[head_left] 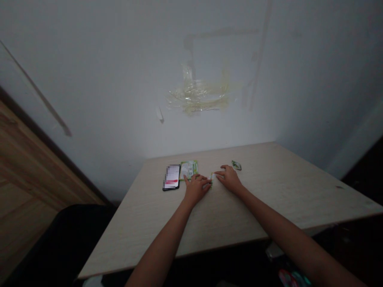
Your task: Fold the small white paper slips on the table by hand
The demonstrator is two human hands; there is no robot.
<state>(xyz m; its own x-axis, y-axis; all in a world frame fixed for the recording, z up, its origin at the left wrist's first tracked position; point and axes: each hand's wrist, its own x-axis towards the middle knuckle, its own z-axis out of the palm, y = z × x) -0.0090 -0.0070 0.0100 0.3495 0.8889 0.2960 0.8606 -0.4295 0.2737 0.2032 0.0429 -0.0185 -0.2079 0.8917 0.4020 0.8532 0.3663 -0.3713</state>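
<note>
Between my two hands, low over the table, is a small white piece with yellow and green edges [212,176], its kind too small to make out. My left hand [197,188] is closed, fingertips on the piece's left side. From the right, my right hand [231,178] pinches the other side with thumb and fingers. Partly behind my left hand lies a flat green and white printed packet [188,168]. A phone [172,177] with a lit screen lies left of that packet. Just beyond my right hand rests a small crumpled green wrapper [236,165].
The pale wooden table [281,179] stands against a grey wall [119,79] with peeling clear tape [197,95] on it. A wooden panel [26,159] and a dark shape [68,239] are at the left. Below the table's front edge, dim objects show at the right.
</note>
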